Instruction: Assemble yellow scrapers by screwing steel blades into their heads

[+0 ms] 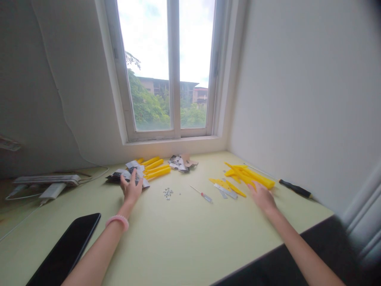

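Your left hand (132,190) rests with fingers parted on the crumpled black-and-silver packets (116,176), beside the thick, rod-shaped yellow pieces (160,171). Your right hand (262,195) is at the heap of long yellow plastic parts (264,180) near the wall (whether its fingers grip one, I cannot tell). A light touch should suit both piles best; keep your wrists clear of the small silvery metal bits (168,193) between them, which could scatter easily.
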Demonstrator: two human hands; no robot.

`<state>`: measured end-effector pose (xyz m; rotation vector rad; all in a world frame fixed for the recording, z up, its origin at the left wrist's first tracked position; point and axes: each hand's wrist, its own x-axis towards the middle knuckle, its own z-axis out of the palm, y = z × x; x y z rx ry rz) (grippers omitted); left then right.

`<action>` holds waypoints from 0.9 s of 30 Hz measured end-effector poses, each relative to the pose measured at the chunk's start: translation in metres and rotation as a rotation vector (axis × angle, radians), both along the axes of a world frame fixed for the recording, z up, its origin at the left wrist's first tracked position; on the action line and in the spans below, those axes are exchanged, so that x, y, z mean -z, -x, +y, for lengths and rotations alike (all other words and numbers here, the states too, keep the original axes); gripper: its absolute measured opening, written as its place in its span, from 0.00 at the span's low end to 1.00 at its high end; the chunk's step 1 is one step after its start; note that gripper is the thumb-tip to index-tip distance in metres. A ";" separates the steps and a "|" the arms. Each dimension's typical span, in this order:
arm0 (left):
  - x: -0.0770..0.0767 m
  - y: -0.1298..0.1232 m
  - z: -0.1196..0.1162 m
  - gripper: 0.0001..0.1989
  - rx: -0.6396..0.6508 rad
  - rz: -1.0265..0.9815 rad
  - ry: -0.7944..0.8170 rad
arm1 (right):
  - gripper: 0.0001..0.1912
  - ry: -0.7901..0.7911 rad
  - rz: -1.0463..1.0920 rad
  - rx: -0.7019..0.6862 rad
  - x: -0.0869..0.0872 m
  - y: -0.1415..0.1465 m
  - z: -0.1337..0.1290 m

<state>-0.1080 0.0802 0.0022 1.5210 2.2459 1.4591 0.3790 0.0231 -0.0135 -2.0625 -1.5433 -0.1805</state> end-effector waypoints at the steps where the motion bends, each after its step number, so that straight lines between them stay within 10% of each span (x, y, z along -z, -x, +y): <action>1: -0.002 -0.006 -0.003 0.26 -0.013 0.002 -0.068 | 0.24 -0.029 0.087 -0.045 -0.005 0.010 -0.002; 5: -0.009 -0.045 -0.021 0.21 0.241 -0.082 -0.276 | 0.20 -0.023 0.470 -0.437 -0.026 0.076 -0.020; 9: -0.011 -0.093 -0.051 0.22 0.684 -0.598 -0.157 | 0.23 0.115 0.829 -0.745 -0.037 0.153 -0.049; 12: -0.008 -0.111 -0.068 0.25 0.753 -0.987 -0.048 | 0.23 0.194 0.994 -0.931 -0.035 0.191 -0.063; 27: -0.007 -0.093 -0.103 0.26 0.892 -1.429 -0.092 | 0.19 -0.030 0.373 -0.905 -0.015 0.236 -0.101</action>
